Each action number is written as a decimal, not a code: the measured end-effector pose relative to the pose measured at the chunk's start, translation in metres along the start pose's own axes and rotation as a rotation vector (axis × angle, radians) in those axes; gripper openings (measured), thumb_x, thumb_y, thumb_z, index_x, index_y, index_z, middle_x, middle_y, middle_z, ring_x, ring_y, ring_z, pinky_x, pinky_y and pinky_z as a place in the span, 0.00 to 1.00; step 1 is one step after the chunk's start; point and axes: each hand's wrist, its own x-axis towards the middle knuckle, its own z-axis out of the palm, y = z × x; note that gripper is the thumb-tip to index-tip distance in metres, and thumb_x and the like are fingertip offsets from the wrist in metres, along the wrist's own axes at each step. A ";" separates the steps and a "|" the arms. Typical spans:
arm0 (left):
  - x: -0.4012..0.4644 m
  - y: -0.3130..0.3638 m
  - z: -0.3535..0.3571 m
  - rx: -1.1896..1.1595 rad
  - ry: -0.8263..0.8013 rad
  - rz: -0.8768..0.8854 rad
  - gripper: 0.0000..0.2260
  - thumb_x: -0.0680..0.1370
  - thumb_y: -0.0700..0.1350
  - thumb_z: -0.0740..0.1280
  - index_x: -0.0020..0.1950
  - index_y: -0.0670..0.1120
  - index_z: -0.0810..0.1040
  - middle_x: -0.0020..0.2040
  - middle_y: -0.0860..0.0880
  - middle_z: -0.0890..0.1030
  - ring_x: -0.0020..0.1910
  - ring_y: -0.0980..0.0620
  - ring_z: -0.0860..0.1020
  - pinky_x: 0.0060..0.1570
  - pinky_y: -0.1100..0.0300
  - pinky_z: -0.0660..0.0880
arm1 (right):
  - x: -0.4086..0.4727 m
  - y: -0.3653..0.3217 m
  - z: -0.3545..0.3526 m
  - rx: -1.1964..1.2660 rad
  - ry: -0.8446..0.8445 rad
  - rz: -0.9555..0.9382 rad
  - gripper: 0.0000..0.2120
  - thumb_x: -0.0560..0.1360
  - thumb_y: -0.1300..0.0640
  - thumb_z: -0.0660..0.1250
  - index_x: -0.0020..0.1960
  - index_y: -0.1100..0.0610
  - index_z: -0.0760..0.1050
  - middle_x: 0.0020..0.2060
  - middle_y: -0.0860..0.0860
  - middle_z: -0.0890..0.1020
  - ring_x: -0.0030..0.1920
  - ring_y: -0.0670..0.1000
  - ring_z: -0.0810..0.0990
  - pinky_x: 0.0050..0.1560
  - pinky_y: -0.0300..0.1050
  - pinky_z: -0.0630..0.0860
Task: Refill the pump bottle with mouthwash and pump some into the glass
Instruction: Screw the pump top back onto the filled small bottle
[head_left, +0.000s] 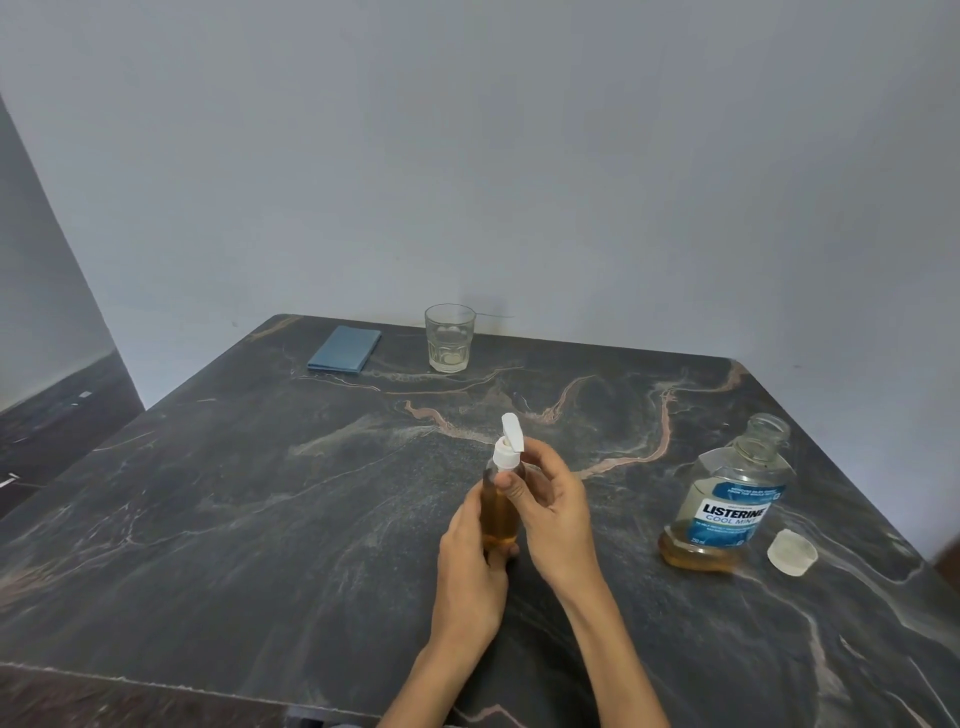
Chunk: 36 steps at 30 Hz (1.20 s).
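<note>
The pump bottle (500, 512) stands upright on the dark marble table (260, 519), near its middle. It is small and clear, filled most of the way with amber liquid, and topped with a white pump head (508, 441) whose nozzle points up and away from the person.

The left hand (470, 561) grips the lower body of the pump bottle, fingers curled round it from the left. The right hand (553, 512) is at the bottle's upper part, its thumb pressed against the bottle just below the white collar and its other fingers loosely curled behind the pump head; whether they touch it cannot be told.

To the right of the pump bottle stands the mouthwash bottle (727, 499), uncapped, with a blue label and only a shallow layer of amber liquid left at the bottom. Its pale cap (792, 552) lies just beyond it on the right. Far behind the pump bottle, by the wall, stands the glass (450, 338), with a folded blue cloth (344, 349) to its left.
</note>
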 end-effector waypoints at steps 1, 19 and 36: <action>0.000 0.000 0.000 -0.003 0.001 -0.002 0.28 0.72 0.25 0.64 0.69 0.44 0.70 0.59 0.47 0.78 0.56 0.52 0.78 0.45 0.75 0.72 | 0.001 0.000 0.000 -0.006 -0.006 0.001 0.17 0.69 0.54 0.70 0.57 0.52 0.75 0.47 0.47 0.83 0.50 0.45 0.81 0.49 0.39 0.76; 0.003 -0.006 0.004 0.044 0.051 -0.025 0.25 0.68 0.34 0.73 0.63 0.47 0.74 0.54 0.53 0.81 0.54 0.54 0.79 0.57 0.54 0.76 | 0.014 -0.020 0.000 -0.165 -0.032 0.090 0.09 0.78 0.59 0.63 0.52 0.47 0.76 0.46 0.40 0.83 0.49 0.39 0.80 0.49 0.34 0.75; -0.001 -0.001 0.001 0.011 0.022 0.026 0.23 0.71 0.31 0.67 0.62 0.51 0.74 0.50 0.53 0.81 0.49 0.56 0.80 0.50 0.59 0.78 | 0.009 -0.020 0.018 -0.319 0.251 0.061 0.10 0.74 0.56 0.69 0.43 0.41 0.73 0.41 0.38 0.77 0.43 0.38 0.73 0.41 0.33 0.69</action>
